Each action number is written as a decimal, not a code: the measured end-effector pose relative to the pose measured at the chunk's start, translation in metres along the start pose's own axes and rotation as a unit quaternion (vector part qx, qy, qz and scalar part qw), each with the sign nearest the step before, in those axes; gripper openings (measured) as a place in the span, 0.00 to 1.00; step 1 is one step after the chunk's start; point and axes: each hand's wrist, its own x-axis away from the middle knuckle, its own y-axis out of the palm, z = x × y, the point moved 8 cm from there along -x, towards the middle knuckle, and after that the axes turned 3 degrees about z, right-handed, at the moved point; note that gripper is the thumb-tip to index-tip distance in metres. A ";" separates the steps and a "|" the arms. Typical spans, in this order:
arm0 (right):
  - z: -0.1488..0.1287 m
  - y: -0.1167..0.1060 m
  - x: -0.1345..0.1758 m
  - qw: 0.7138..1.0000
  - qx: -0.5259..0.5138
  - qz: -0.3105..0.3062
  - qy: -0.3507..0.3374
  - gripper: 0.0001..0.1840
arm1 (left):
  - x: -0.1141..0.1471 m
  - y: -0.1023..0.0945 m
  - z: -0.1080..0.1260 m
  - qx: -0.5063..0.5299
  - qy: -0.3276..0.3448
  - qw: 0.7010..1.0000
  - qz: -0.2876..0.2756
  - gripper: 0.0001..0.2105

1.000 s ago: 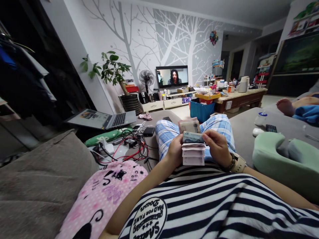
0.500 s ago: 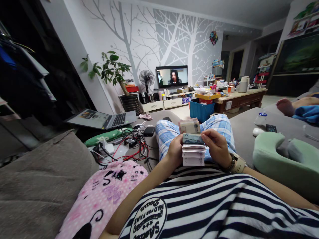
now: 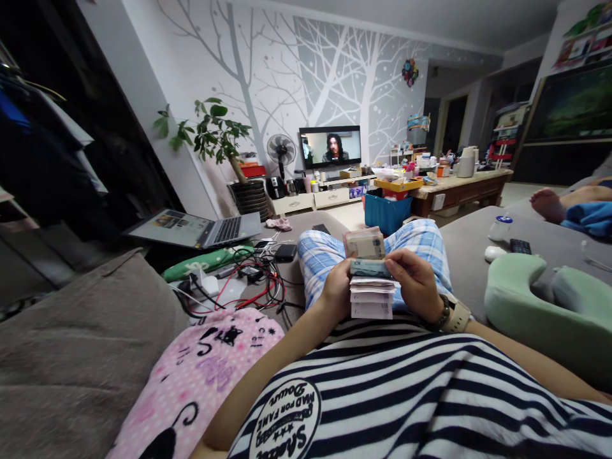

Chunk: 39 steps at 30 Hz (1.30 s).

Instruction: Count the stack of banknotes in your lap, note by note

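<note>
Above my lap, my left hand (image 3: 337, 288) is closed around the left side of a stack of banknotes (image 3: 371, 307). The stack's lower ends fan down in pale layers toward my striped shirt. A bluish-green banknote (image 3: 368, 268) lies across the stack and bends over it. Its right end is pinched between the thumb and fingers of my right hand (image 3: 417, 280). Beyond it, tan and pinkish notes (image 3: 364, 243) stick up between my knees. My left fingers are partly hidden behind the money.
On the left sit an open laptop (image 3: 201, 233), tangled cables (image 3: 258, 280) and a pink blanket (image 3: 205, 376). A green neck pillow (image 3: 511, 299), a white mouse (image 3: 495, 254) and a remote (image 3: 520, 246) lie on the right. Another person's foot (image 3: 547, 204) shows at the far right.
The bluish-green note has tilted and bent down slightly under my right fingers. Both hands stay in almost the same place.
</note>
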 end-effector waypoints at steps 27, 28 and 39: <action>-0.013 0.005 0.001 0.996 -0.051 -0.055 -0.051 0.15 | 0.003 0.005 -0.001 0.022 -0.032 0.999 0.002 0.18; -0.015 0.006 0.001 0.995 -0.056 -0.059 -0.056 0.15 | 0.004 0.004 0.000 0.020 -0.029 0.999 0.009 0.17; -0.024 0.010 0.001 0.991 -0.054 -0.097 -0.075 0.17 | 0.006 0.003 0.003 0.007 -0.020 0.999 0.048 0.13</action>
